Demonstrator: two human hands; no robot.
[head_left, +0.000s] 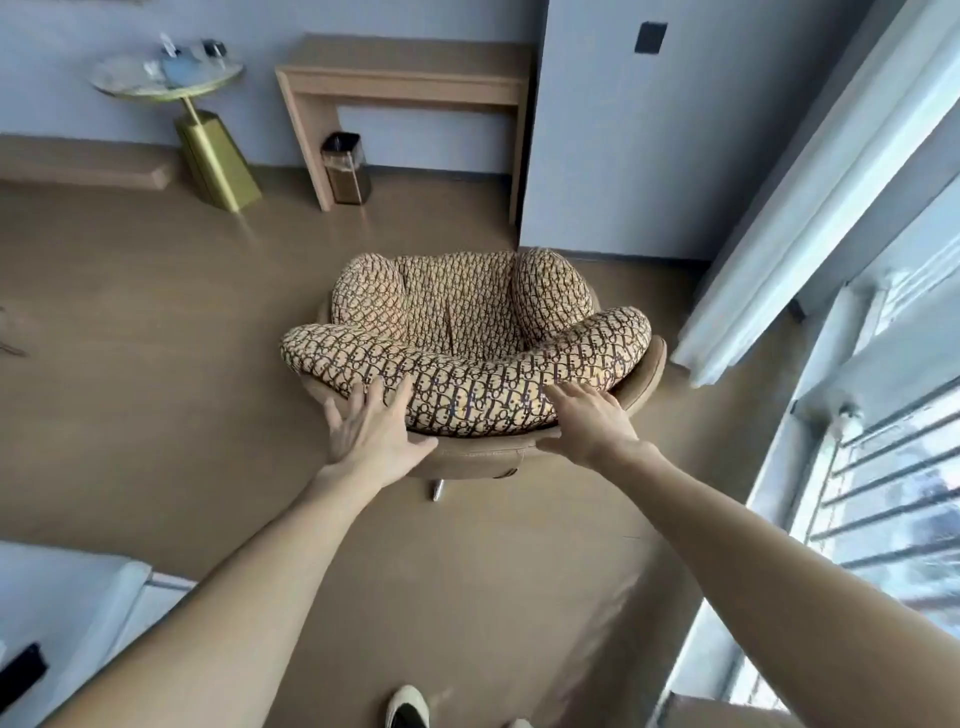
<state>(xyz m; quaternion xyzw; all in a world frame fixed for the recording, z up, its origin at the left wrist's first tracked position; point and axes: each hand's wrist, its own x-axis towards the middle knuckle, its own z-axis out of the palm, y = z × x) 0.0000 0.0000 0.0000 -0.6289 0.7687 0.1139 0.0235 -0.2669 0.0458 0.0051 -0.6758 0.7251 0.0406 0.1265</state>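
Note:
A round tan armchair (636, 389) with a patterned beige-and-brown cushion (467, 332) stands on the floor in the middle of the view, its back towards me. My left hand (366, 428) lies with spread, straight fingers on the cushion's near left edge. My right hand (592, 423) reaches onto the near right edge, fingers stretched forward against the cushion. Neither hand curls round anything. A metal leg (438, 489) shows under the chair.
A gold-based round side table (171, 83) with glassware stands far left. A wooden console (410, 88) has a small bin (345, 169) beneath it. Window and white curtain (810, 197) run along the right. A white bed corner (67, 613) lies near left. My shoe (408, 706) is below.

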